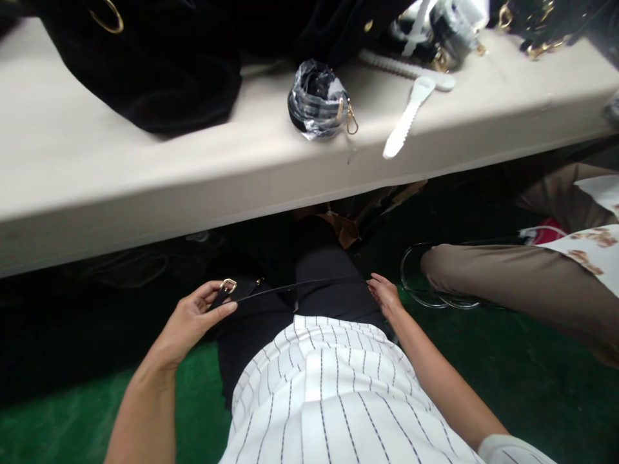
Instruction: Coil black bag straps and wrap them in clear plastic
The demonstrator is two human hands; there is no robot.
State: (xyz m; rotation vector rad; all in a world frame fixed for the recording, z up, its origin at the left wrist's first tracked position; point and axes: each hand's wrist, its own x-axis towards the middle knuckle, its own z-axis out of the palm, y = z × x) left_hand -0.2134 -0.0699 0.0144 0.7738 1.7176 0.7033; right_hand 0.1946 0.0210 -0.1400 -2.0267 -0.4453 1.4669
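Observation:
A thin black strap stretches across my lap between both hands. My left hand pinches its buckle end, where a gold buckle stands up beside the fingers. A small gold clasp shows just right of that buckle. At the other side, the fingers of my right hand are closed on the strap's far part; the tip is hidden there. Both hands are below the table edge, over my dark trousers.
On the pale table ahead lie a black bag, a plastic-wrapped coiled strap with a gold hook, and white serrated ties. More wrapped straps are behind. A seated person's leg is close on the right.

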